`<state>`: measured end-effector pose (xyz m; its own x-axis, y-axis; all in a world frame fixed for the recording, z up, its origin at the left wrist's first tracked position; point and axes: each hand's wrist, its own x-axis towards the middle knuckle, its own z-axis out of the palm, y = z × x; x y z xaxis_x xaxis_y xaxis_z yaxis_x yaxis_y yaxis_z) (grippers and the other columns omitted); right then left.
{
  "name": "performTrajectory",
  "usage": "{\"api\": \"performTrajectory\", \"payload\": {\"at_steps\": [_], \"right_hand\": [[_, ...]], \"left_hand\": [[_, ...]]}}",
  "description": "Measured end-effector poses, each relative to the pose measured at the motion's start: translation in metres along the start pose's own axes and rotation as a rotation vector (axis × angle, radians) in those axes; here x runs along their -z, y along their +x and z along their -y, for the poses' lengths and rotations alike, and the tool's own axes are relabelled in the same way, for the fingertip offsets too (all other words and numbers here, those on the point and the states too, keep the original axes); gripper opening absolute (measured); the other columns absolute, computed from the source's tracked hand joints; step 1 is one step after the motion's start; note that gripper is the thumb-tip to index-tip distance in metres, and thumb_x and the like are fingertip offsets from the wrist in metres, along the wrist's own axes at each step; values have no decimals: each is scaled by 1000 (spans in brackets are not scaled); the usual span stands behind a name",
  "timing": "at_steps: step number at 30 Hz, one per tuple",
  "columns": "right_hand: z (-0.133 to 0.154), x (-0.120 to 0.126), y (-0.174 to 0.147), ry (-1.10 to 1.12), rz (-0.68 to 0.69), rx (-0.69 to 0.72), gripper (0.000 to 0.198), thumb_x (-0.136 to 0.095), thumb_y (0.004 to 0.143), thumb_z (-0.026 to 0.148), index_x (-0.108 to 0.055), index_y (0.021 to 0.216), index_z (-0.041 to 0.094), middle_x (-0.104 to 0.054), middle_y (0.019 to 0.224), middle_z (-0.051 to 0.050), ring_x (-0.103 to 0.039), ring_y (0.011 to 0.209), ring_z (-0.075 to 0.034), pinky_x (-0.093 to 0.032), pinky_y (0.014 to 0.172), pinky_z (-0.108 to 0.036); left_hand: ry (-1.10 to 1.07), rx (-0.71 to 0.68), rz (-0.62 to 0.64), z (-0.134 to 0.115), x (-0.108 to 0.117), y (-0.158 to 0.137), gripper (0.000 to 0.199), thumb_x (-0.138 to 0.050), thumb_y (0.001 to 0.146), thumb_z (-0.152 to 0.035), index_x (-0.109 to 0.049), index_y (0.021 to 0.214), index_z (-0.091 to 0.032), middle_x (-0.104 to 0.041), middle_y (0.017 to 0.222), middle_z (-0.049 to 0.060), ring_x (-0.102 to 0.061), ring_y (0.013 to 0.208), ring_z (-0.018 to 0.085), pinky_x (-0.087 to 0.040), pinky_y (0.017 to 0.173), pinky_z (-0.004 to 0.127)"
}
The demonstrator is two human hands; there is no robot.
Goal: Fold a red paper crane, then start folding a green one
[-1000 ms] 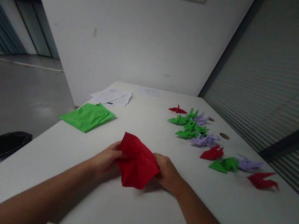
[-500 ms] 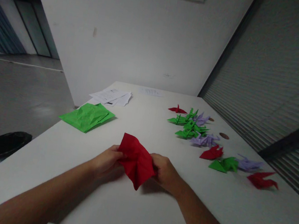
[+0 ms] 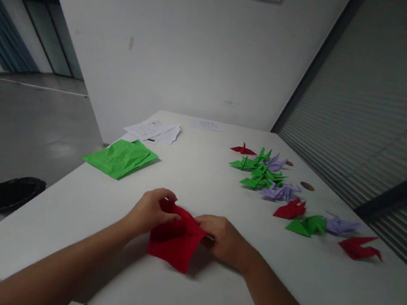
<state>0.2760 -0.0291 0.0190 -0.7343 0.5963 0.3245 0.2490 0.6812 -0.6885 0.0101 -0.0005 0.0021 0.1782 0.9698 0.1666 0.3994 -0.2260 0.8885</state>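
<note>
I logged the crumpled, bright-green sheets of thin paper (image 3: 120,158) at the left edge of the white tabletop (image 3: 201,172), unchanged in position. Next, the left hand (image 3: 148,213) had shifted its hold over the preceding half second, rising from the sheet's side to its upper left edge; thumb and fingers gripped that edge. Between the hands, the creased red paper sheet (image 3: 173,246) was held near the table's front; its raised upper corner had dropped, and its lower edge had spread from a single point. The right hand (image 3: 225,238) gripped the right edge, its fingertips partly hidden. I judged this a re-grip during shaping, with folding incomplete. Farther right, the red, green and lilac folded-paper birds (image 3: 292,209) had not moved.
</note>
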Motion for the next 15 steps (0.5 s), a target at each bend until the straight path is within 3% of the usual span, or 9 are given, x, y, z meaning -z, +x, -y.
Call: {"api": "performTrajectory", "payload": {"at_steps": [3,8,12,15], "right_hand": [[3,-2,1,-21,13,4,25,-59,96,8,-78,106,21,-77,113,-8,-72,103,-20,-56,94,-33],[6,-7,1,-162,24,17,22,-63,92,5,-77,100,20,-76,110,-8,-70,98,-21,-56,89,-32],[7,-12,3,-268,9,10,22,-63,87,2,-74,96,19,-74,103,-8,-69,92,-21,-55,84,-31],[8,-17,4,-275,-67,-18,26,-64,82,-1,-73,95,19,-72,98,-6,-67,90,-21,-55,84,-33]], "left_hand": [[79,-19,-18,0,-5,0,26,-93,63,-35,-77,78,-21,-73,75,4,-63,69,21,-47,64,30],[85,-3,-61,-2,-9,-2,28,-91,64,-35,-68,65,-20,-65,61,0,-52,57,16,-34,53,26],[41,-18,-84,-7,-11,-4,19,-87,67,-25,-71,75,-20,-69,68,0,-58,63,17,-41,59,27],[-139,16,-41,-11,-14,-5,24,-84,69,-21,-70,89,-20,-73,78,2,-65,70,19,-48,64,28]]}}
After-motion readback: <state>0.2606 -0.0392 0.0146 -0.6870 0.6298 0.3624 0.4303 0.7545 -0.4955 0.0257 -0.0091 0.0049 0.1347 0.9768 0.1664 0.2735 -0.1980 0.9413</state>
